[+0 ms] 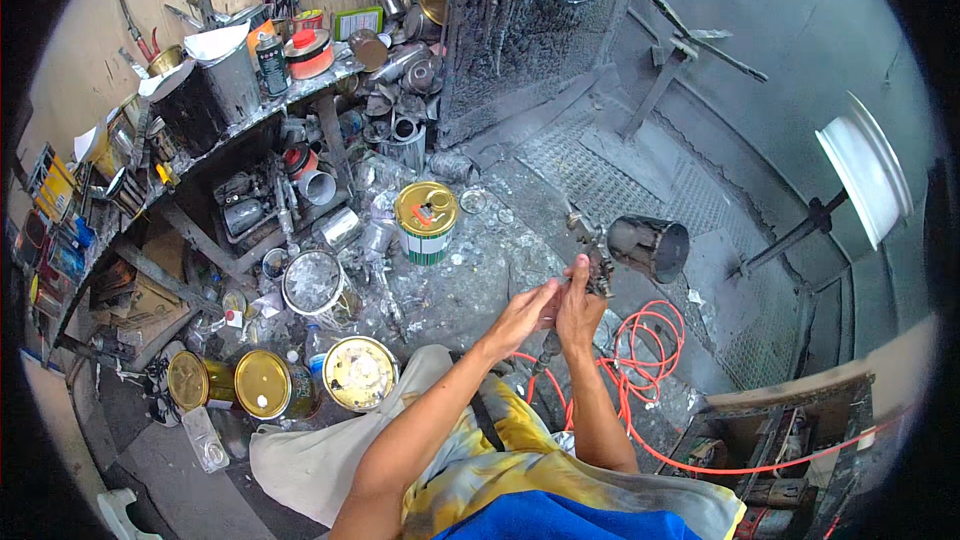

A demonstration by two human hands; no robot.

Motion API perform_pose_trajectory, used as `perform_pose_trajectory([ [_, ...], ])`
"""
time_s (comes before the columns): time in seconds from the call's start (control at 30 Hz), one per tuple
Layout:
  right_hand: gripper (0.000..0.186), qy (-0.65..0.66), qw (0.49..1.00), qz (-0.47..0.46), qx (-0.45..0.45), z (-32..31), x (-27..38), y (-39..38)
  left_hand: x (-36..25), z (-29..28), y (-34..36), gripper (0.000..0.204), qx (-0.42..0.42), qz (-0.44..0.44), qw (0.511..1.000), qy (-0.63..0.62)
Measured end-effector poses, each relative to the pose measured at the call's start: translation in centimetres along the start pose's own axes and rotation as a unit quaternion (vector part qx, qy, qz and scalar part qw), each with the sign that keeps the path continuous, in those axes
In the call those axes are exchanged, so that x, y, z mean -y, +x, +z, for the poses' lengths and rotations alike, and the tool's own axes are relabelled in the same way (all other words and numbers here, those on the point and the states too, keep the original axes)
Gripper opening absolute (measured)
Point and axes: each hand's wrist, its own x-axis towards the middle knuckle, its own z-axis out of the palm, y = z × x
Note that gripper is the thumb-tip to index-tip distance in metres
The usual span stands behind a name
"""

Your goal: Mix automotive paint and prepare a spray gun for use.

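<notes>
One right hand (577, 318) clamped on paint-crusted metal spray gun (600, 276), above grimy floor (490, 275); left hand (528, 315) pressed alongside, its own hold unclear. Dark cylindrical cup (636, 245) at gun, contents hidden. Coiled orange hose (624, 365) near. Leftward: gold-lidded tin (425, 225), orange smear atop; round bucket (312, 283), whitish crusted top.

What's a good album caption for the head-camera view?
Right hand grips a grimy spray gun, left hand alongside, orange hose looped nearby.
</notes>
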Motion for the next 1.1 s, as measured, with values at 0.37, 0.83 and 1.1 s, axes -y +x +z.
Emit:
perform_pose_trajectory([
  [0.37,0.047,0.043,0.993,-0.109,-0.007,1.3,7.4,1.9,-3.2,-0.7,1.0,0.040,0.050,0.035,0.997,0.054],
  [0.83,0.042,0.035,0.981,-0.177,-0.067,3.4,11.8,6.1,-8.6,2.4,1.8,0.043,0.035,0.167,0.973,0.153],
  [1.1,0.046,0.098,0.940,-0.311,-0.100,5.8,21.1,23.3,-11.6,-3.6,-4.5,0.040,-0.112,0.190,0.937,0.272],
])
